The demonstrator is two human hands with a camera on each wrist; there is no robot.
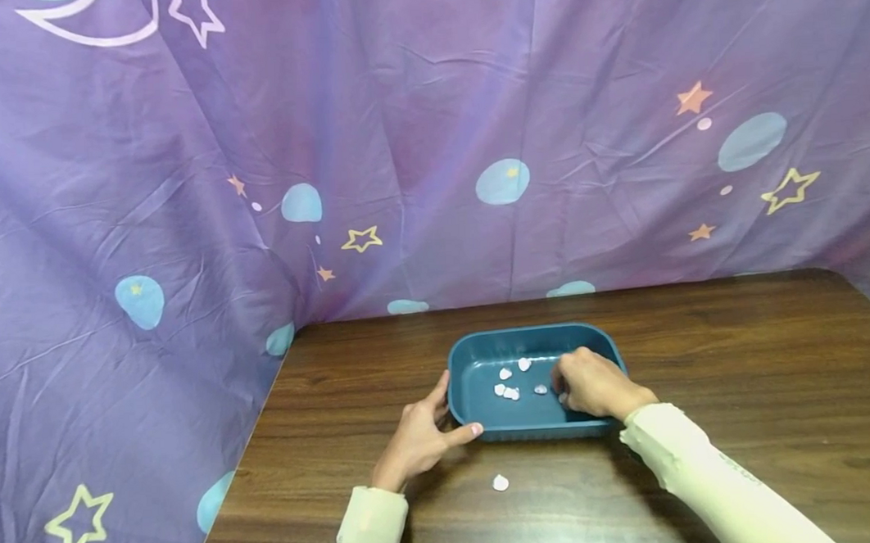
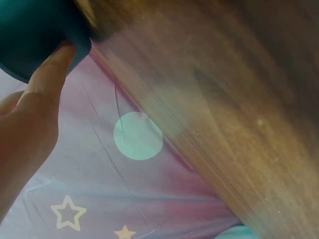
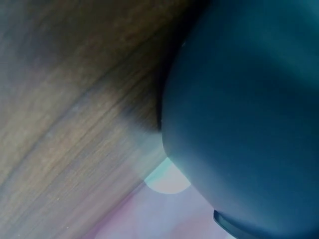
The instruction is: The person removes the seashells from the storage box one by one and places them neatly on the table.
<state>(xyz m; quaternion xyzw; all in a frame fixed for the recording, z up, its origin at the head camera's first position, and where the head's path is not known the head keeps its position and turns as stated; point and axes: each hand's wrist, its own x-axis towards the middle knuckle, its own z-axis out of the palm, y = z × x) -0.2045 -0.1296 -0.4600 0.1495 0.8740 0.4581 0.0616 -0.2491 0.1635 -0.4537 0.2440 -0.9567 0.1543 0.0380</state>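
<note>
A rectangular blue tub [image 1: 483,343] with rounded corners stands on the table. Several small white lumps [image 1: 524,364] lie on its floor. My left hand [image 1: 414,445] is at the near left corner, its thumb on the front rim and its fingers straight along the outer left wall; a finger [image 2: 50,74] touches the tub [image 2: 30,30] in the left wrist view. My right hand [image 1: 592,382] reaches over the right side into the tub, fingers bent down, a pale lump [image 1: 563,398] by the fingertips. Whether they pinch it, I cannot tell.
One more white lump [image 1: 500,483] lies on the brown wooden table [image 1: 767,402] in front of the tub. A purple curtain [image 1: 413,141] with stars and blue spots hangs behind and to the left. The tub's outer wall [image 3: 249,119] fills much of the right wrist view.
</note>
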